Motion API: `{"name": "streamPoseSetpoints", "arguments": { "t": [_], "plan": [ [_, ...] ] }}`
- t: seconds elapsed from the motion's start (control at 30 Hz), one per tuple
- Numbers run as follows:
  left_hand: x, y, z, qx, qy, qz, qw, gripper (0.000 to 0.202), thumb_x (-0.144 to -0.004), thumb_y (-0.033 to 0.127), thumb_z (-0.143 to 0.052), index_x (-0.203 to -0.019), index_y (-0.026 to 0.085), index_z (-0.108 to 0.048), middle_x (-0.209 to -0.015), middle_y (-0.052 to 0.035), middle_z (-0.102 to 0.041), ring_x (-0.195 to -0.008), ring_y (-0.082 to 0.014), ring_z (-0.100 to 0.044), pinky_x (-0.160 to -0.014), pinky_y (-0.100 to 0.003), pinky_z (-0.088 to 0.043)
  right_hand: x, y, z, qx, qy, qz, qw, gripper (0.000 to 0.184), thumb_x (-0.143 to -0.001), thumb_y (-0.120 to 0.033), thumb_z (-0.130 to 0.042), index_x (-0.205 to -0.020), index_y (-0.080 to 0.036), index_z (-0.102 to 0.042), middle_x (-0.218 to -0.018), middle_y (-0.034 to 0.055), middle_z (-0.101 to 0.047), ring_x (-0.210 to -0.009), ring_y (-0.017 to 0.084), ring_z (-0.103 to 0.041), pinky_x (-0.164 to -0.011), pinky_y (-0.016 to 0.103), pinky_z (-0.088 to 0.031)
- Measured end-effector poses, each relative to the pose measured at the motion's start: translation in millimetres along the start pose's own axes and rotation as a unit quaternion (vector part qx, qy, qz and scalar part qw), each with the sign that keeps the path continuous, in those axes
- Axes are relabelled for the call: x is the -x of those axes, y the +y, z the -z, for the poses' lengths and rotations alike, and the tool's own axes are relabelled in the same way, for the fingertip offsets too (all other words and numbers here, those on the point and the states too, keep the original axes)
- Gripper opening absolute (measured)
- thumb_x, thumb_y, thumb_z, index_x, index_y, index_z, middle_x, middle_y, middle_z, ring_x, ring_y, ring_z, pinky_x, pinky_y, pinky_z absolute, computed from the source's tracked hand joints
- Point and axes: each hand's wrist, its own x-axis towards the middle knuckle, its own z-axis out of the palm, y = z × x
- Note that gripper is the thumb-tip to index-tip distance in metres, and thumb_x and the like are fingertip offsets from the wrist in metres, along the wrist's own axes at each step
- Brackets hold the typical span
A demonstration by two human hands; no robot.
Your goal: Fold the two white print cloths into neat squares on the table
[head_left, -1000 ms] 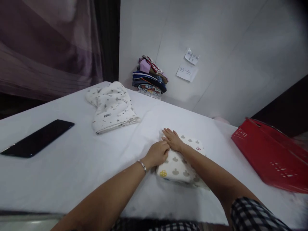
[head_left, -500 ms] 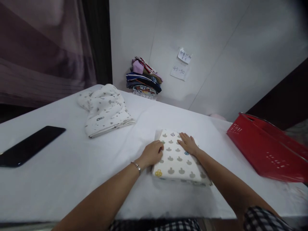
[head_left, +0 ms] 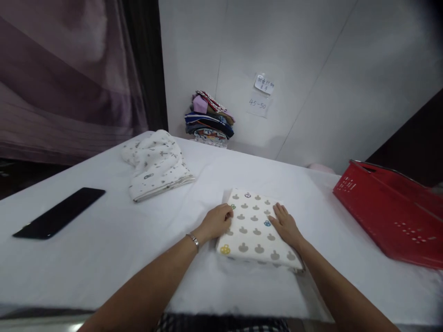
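Observation:
A folded white cloth [head_left: 254,235] printed with grey mushroom shapes, plus a few coloured ones, lies flat on the white-covered table in front of me. At its left edge is my left hand [head_left: 218,222], fingers curled in and closed against the cloth's side; the fingertips are partly hidden. My right hand [head_left: 286,227] rests on the right part of the cloth with its fingers stretched out and the palm down. A bracelet circles my left wrist.
A second white printed cloth [head_left: 159,161], loosely folded, lies at the back left. Nearer on that side is a black phone-like slab [head_left: 60,214]. A red plastic basket [head_left: 387,212] stands at the right. Folded fabrics [head_left: 209,119] are stacked by the wall, near paper notes [head_left: 259,99].
My right hand has slid from the cloth's upper middle toward its right edge. My left hand stays at the left edge. The whole view has shifted slightly.

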Motion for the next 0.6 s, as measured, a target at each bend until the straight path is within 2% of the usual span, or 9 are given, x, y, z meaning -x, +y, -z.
{"name": "streamPoseSetpoints", "arguments": {
  "t": [0.13, 0.23, 0.33, 0.4, 0.43, 0.5, 0.6],
  "plan": [
    [-3, 5, 7.0, -0.027, -0.026, 0.027, 0.999, 0.018, -0.068, 0.01, -0.046, -0.078, 0.02, -0.056, -0.084, 0.0003, -0.06, -0.077, -0.0145, -0.056, -0.066, -0.024, -0.041, 11, -9, 15, -0.028, -0.022, -0.014, 0.999, 0.062, -0.09, -0.054, -0.024, -0.141, -0.019, -0.03, -0.151, 0.0072, -0.016, -0.139, 0.023, -0.007, -0.109, 0.053, -0.012],
    [-12, 20, 11.2, -0.094, -0.021, 0.05, 0.994, 0.016, -0.073, 0.013, -0.046, -0.081, 0.02, -0.058, -0.088, -0.003, -0.061, -0.08, -0.0173, -0.057, -0.07, -0.028, -0.042, 36, -18, 24, -0.017, -0.008, 0.025, 1.0, 0.062, -0.09, -0.053, -0.023, -0.142, -0.02, -0.028, -0.151, 0.0066, -0.015, -0.139, 0.021, -0.005, -0.111, 0.05, -0.007],
    [-29, 40, 6.5, -0.141, 0.023, 0.006, 0.99, 0.023, -0.082, 0.024, -0.044, -0.098, 0.018, -0.059, -0.106, -0.0085, -0.06, -0.101, -0.0212, -0.054, -0.087, -0.033, -0.041, 62, -27, 24, 0.002, -0.014, 0.091, 0.996, 0.063, -0.09, -0.054, -0.025, -0.143, -0.02, -0.024, -0.151, 0.006, -0.014, -0.139, 0.021, -0.005, -0.111, 0.048, -0.007],
    [-42, 45, -2.6, -0.144, 0.029, -0.043, 0.988, 0.037, -0.086, 0.037, -0.043, -0.115, 0.018, -0.053, -0.127, -0.0105, -0.051, -0.121, -0.023, -0.042, -0.102, -0.038, -0.03, 73, -33, 19, 0.016, -0.018, 0.112, 0.993, 0.064, -0.09, -0.055, -0.026, -0.144, -0.02, -0.023, -0.15, 0.0062, -0.015, -0.139, 0.022, -0.005, -0.111, 0.049, -0.008],
    [-49, 43, -8.3, -0.142, 0.021, -0.046, 0.989, 0.045, -0.086, 0.044, -0.042, -0.122, 0.018, -0.048, -0.136, -0.0106, -0.044, -0.129, -0.0239, -0.033, -0.107, -0.04, -0.022, 76, -35, 15, 0.024, -0.019, 0.113, 0.993, 0.064, -0.09, -0.055, -0.026, -0.144, -0.02, -0.023, -0.15, 0.0066, -0.016, -0.139, 0.022, -0.006, -0.111, 0.049, -0.009],
    [-59, 33, -19.8, -0.138, 0.001, 0.009, 0.99, 0.058, -0.085, 0.053, -0.04, -0.131, 0.018, -0.04, -0.147, -0.0105, -0.029, -0.136, -0.0259, -0.018, -0.11, -0.046, -0.011, 80, -38, 9, 0.044, -0.014, 0.112, 0.993, 0.064, -0.089, -0.055, -0.028, -0.143, -0.019, -0.026, -0.15, 0.008, -0.018, -0.138, 0.024, -0.009, -0.11, 0.052, -0.01],
    [-66, 10, -32.4, -0.121, -0.008, 0.084, 0.989, 0.066, -0.085, 0.058, -0.032, -0.139, 0.02, -0.029, -0.151, -0.0085, -0.017, -0.139, -0.0255, -0.009, -0.11, -0.049, -0.008, 83, -38, 1, 0.068, 0.005, 0.122, 0.99, 0.062, -0.09, -0.053, -0.029, -0.141, -0.018, -0.031, -0.149, 0.0095, -0.02, -0.138, 0.026, -0.012, -0.109, 0.053, -0.01]
  ]
}}
